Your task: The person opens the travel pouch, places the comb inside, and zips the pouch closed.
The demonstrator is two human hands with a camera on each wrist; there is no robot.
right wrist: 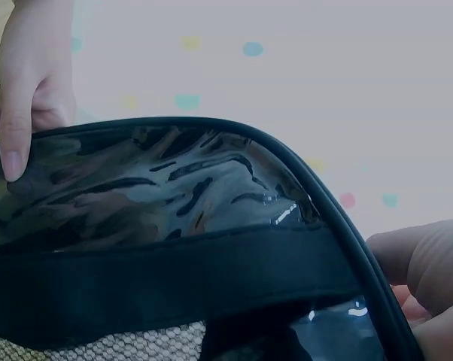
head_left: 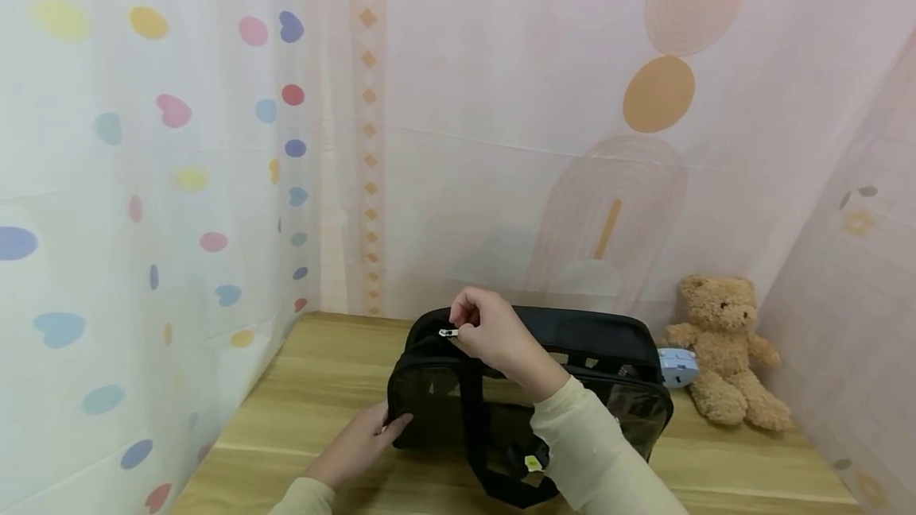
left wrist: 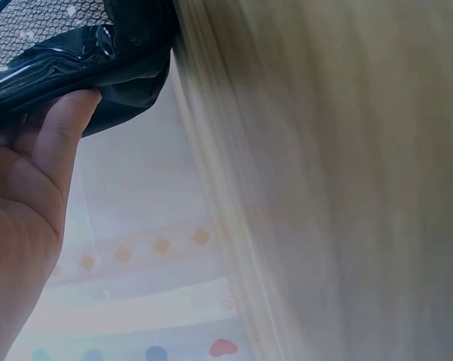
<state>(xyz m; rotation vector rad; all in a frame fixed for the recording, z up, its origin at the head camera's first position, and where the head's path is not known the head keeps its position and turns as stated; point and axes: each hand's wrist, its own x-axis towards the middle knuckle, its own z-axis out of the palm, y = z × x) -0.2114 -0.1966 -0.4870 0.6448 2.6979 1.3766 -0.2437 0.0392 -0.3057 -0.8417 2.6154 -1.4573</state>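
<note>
A black bag (head_left: 587, 328) with see-through panels and dark piping lies on the wooden table. My right hand (head_left: 497, 336) is above its top left corner, pinching a silver zipper pull (head_left: 448, 333) between thumb and curled finger. My left hand (head_left: 358, 439) grips the bag's lower left end, its thumb on the front panel and the other fingers hidden behind. The left wrist view shows that thumb (left wrist: 65, 131) against the bag's glossy edge. In the right wrist view, the clear panel (right wrist: 159, 184) looks wrinkled, with pale mesh (right wrist: 151, 346) below a black band.
A black strap (head_left: 474, 420) hangs down the bag's front, near a small dark item with a yellow tag (head_left: 533, 463). Right of the bag are a light blue object (head_left: 677, 367) and a brown teddy bear (head_left: 723, 348). Patterned curtains (head_left: 458, 141) surround the wooden table (head_left: 322, 372).
</note>
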